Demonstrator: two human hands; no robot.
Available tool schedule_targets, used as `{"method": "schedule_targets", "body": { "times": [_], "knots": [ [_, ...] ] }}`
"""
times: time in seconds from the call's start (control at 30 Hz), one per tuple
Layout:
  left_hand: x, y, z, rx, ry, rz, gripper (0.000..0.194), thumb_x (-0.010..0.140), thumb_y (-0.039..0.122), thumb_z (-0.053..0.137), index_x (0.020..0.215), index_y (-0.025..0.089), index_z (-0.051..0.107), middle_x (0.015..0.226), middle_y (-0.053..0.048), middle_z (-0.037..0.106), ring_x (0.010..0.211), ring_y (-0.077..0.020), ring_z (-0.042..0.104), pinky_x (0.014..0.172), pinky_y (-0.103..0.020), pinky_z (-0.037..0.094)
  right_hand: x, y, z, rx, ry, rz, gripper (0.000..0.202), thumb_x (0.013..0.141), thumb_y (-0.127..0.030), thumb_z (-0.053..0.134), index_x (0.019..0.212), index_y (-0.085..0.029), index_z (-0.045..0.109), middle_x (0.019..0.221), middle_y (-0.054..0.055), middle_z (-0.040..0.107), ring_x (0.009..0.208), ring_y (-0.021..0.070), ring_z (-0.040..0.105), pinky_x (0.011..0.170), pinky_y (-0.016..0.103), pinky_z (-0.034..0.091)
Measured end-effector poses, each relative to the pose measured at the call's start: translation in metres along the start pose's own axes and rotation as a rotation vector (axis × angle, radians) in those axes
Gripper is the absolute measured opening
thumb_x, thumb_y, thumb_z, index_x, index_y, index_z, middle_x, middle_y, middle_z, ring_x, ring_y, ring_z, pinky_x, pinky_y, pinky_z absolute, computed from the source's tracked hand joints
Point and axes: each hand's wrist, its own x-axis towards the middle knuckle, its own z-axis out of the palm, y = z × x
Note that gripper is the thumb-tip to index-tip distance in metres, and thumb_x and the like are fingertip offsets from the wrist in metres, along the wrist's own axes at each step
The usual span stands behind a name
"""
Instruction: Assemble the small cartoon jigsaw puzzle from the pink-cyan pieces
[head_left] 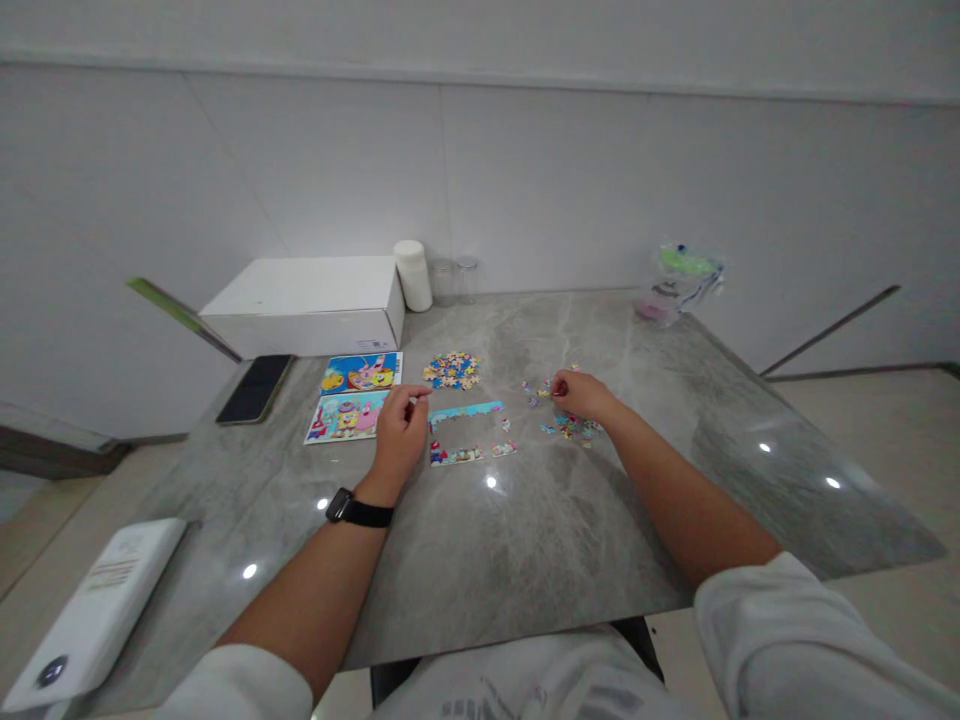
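Observation:
My left hand (403, 428), a black watch on its wrist, is beside the left edge of a partly joined jigsaw border (457, 457). Its index finger reaches forward, the other fingers are loosely curled, and no piece shows in it. The border has a blue top strip and gaps on the right side. My right hand (583, 394) pinches a small puzzle piece (556, 391), mostly covered by the fingertips. Loose pieces (536, 393) lie at those fingertips, and a denser pile of pieces (571, 428) sits just below the hand.
Two cartoon picture sheets (341, 420) lie left of the border. A round heap of blue and yellow pieces (451, 370) is behind it. Around stand a phone (256, 389), white box (304, 300), white bottle (413, 276), glass jars (466, 281), plastic bag (679, 283) and white device (101, 610).

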Motion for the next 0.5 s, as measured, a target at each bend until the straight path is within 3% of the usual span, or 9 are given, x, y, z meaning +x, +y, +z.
{"method": "schedule_targets", "body": {
  "times": [0.17,0.33,0.43,0.5],
  "knots": [
    [-0.003,0.003,0.003,-0.023,-0.061,0.005,0.018,0.097,0.026,0.056,0.103,0.021,0.072,0.094,-0.004,0.068,0.074,-0.0163,0.056,0.072,-0.031,0.046,0.006,-0.022,-0.027,0.225,-0.093,-0.150,0.010,0.073,-0.020,0.068,0.082,-0.022,0.072,0.076,0.001,0.072,0.072,0.0173,0.064,0.069,0.028,0.046],
    [-0.003,0.002,0.006,-0.042,-0.126,-0.016,0.017,0.096,0.028,0.058,0.102,0.021,0.073,0.088,-0.003,0.068,0.068,-0.0153,0.054,0.069,-0.031,0.044,0.013,-0.099,-0.054,0.397,-0.147,-0.440,0.017,0.083,-0.032,0.067,0.090,-0.022,0.077,0.081,0.002,0.072,0.072,0.0168,0.060,0.068,0.029,0.046],
    [-0.004,0.003,0.007,-0.068,-0.143,-0.028,0.019,0.098,0.032,0.059,0.103,0.021,0.073,0.090,-0.003,0.069,0.068,-0.0152,0.054,0.068,-0.030,0.044,0.013,-0.142,-0.050,0.461,-0.169,-0.564,0.017,0.085,-0.033,0.067,0.092,-0.023,0.079,0.090,0.003,0.074,0.078,0.0174,0.062,0.073,0.030,0.048],
    [-0.005,0.003,0.006,-0.080,-0.153,-0.023,0.021,0.100,0.035,0.058,0.101,0.021,0.073,0.090,-0.003,0.070,0.071,-0.0157,0.056,0.069,-0.031,0.044,0.011,-0.157,-0.038,0.484,-0.218,-0.596,0.018,0.086,-0.032,0.067,0.096,-0.024,0.079,0.091,0.003,0.074,0.078,0.0176,0.063,0.072,0.030,0.048]
  ]
}}
